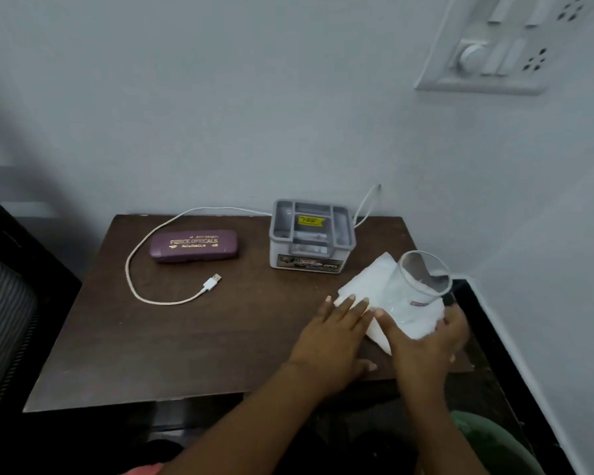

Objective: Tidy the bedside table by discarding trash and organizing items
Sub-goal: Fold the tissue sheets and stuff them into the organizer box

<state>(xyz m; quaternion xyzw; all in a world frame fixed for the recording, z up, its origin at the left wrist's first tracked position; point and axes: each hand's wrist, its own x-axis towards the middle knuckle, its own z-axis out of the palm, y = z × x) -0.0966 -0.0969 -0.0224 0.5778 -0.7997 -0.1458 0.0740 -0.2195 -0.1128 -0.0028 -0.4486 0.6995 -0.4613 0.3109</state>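
The left hand lies flat, fingers spread, palm down on the dark wooden table, its fingertips pressing the near edge of a white tissue. Just beside it, the right hand is curled around the base of a clear drinking glass, which leans tilted over the tissue with its mouth facing away from the person. Just behind the tissue stands a grey compartmented organizer box with a yellow sticker inside. Well to the left of the tissue lies a shut purple spectacle case with gold lettering. A white USB cable loops around that case and runs behind the organizer toward the wall; its plug end rests on the table, left of the tissue.
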